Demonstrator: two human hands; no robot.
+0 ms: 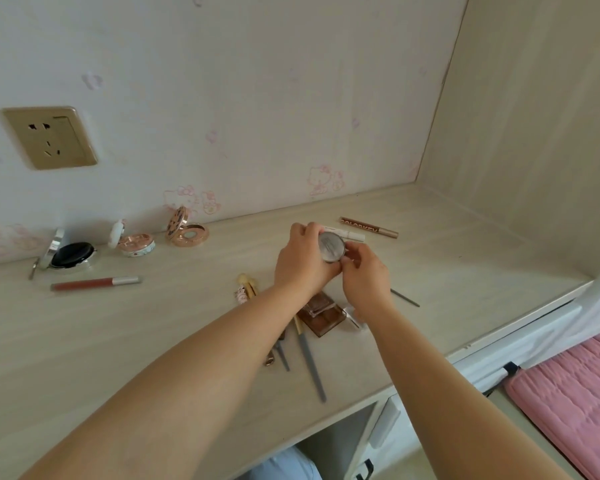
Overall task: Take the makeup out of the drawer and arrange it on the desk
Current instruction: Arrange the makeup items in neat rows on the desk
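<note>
Over the middle of the pale wooden desk (447,258), both hands hold a small round silver compact (331,247). My left hand (303,263) grips it from the left and behind. My right hand (364,271) pinches its right edge. Below my wrists lies a brown eyeshadow palette (324,317), partly hidden. Several brushes (310,362) lie nearer the front edge. Three open compacts stand by the wall: a black one (71,254), a pink one (136,242) and a rose-gold one (187,232). A lip gloss tube (96,283) lies in front of them.
A brown pencil (368,226) and a white tube (350,234) lie behind my hands. A thin stick (405,297) lies to the right. A wall socket (49,136) is at upper left. An open drawer (378,431) sits below the desk edge, a pink cushion (575,393) at right.
</note>
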